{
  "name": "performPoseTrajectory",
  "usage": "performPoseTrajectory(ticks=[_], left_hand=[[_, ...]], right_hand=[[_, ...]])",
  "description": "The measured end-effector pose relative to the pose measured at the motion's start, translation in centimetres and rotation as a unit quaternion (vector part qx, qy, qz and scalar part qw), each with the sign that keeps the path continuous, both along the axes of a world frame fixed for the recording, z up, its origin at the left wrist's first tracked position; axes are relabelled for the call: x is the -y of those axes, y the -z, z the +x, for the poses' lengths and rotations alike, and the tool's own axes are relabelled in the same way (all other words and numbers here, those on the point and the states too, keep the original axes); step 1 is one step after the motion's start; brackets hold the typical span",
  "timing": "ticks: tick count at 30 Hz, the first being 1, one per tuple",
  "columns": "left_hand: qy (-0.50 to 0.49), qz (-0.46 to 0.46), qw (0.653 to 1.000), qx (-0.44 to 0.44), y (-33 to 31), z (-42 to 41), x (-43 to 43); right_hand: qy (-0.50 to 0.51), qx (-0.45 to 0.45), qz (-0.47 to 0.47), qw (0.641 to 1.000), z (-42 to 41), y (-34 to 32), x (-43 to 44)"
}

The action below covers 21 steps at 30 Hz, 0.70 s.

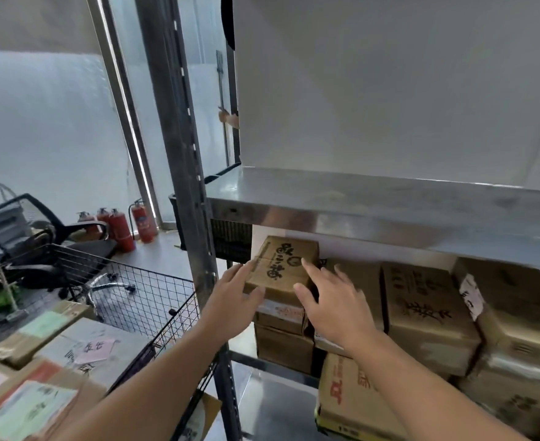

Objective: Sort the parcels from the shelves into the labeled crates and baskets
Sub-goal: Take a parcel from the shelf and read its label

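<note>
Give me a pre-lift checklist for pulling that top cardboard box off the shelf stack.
1. Left hand on the left side of the small brown cardboard box with black printed characters: ok.
2. Right hand on its right side: ok, though fingers are open, grip not closed.
3. Clearance under the steel shelf above: ok, a gap shows.
4. Stack of brown boxes beneath stable: cannot tell.
5. Black wire basket has room: ok.
6. Box label read: cannot tell, blurred.

The far-right cartons (523, 338) run off the picture's right edge, and the near-left parcels' labels (30, 409) are too blurred to read.
</note>
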<state>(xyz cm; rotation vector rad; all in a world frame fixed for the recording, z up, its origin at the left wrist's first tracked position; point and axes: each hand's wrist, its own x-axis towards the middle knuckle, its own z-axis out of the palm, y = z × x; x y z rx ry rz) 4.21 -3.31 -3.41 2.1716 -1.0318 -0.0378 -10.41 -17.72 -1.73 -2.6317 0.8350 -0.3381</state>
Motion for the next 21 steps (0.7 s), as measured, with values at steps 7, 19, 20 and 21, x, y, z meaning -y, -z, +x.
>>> performPoseTrajectory(ticks=[7,19,20,21], left_hand=[[-0.022,-0.046,0.992,-0.119,2.5,2.5,2.4],[-0.041,-0.174,0.969,-0.170,2.7,0.9,2.5],[-0.045,-0.184,0.967,-0.172,2.5,0.5,2.4],[-0.047,-0.195,0.965,-0.170,2.2,0.0,2.3]], right_hand=[[0.024,-0.057,0.053,0.997,3.6,1.5,0.9],[0.057,0.069,0.138,0.986,4.6,2.6,0.4],[0.052,0.094,0.151,0.983,4.3,2.4,0.4],[0.047,0.119,0.161,0.979,3.9,2.0,0.2]])
